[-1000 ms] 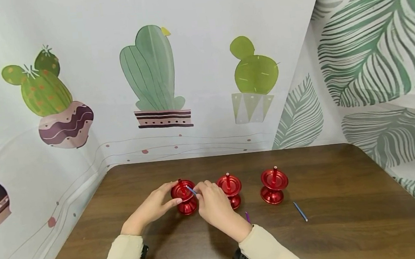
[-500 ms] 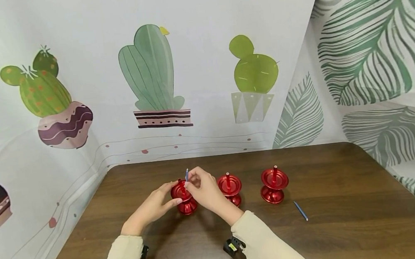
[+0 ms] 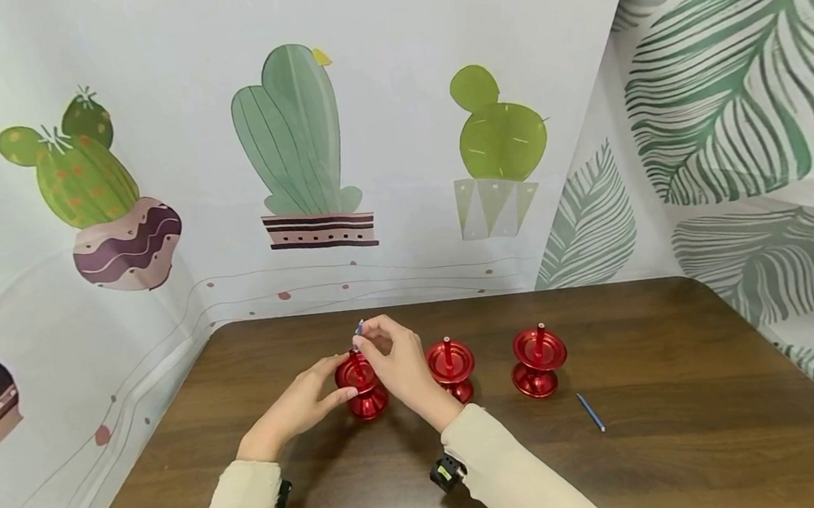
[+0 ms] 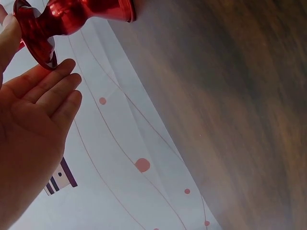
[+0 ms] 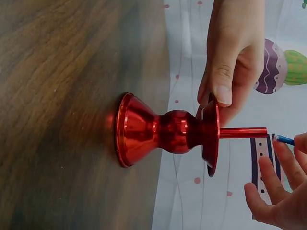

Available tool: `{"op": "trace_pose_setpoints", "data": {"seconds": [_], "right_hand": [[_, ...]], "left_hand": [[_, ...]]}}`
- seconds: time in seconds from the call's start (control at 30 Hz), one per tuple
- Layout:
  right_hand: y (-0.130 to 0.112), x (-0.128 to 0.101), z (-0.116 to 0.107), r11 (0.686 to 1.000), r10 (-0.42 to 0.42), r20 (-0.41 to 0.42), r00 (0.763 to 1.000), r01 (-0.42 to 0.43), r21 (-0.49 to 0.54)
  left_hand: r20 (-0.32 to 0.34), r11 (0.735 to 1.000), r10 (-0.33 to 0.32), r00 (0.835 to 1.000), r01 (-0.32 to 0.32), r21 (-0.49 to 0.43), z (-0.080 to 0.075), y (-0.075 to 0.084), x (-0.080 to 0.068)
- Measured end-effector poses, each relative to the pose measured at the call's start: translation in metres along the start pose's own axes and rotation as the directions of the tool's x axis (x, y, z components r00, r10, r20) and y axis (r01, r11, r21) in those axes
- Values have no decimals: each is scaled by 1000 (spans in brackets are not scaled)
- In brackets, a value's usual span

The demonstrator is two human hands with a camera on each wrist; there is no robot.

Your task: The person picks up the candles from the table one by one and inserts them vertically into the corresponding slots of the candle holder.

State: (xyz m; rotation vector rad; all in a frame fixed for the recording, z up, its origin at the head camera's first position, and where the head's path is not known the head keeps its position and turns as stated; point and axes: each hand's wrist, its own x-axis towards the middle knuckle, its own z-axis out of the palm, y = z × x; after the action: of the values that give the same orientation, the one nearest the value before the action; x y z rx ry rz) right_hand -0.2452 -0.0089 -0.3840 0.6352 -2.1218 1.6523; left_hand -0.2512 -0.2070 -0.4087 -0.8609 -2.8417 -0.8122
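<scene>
At the left of the row, my left hand (image 3: 296,404) holds the dish rim of a shiny red candle holder (image 3: 368,406), thumb on the near side and fingers around the far side. The holder stands upright on the table, a thin red tube (image 5: 244,132) rising from its dish. Between thumb and forefinger, my right hand (image 3: 402,369) pinches a slim blue candle (image 5: 284,140). Its white lower end is right at the tube's open top in the right wrist view. The left wrist view shows my left fingers (image 4: 60,91) extended beside the dish.
Two matching red candle holders stand to the right, a middle one (image 3: 450,364) close behind my right wrist and a far one (image 3: 538,364). Another slim blue candle (image 3: 591,413) lies on the brown table (image 3: 690,439). A printed cloth backdrop (image 3: 394,124) rises behind the table.
My right hand has turned the blue candle from slanted to nearly upright and raised it over the tube. My right forearm has shifted left, and the purple stick seen earlier is now hidden. My left hand stays put.
</scene>
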Motion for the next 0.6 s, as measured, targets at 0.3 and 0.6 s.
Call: {"op": "trace_pose_setpoints", "data": {"seconds": [0.3,0.6], "right_hand": [[5,3,8,995,23,19,1000,-21,-95],[6,3,13,982,12,42,999,-4,-190]], "left_hand": [[-5,1000,18,1000,-17,18,0,-1,1],[14,1000,18,1000,-18,-2,-2,1,1]]}}
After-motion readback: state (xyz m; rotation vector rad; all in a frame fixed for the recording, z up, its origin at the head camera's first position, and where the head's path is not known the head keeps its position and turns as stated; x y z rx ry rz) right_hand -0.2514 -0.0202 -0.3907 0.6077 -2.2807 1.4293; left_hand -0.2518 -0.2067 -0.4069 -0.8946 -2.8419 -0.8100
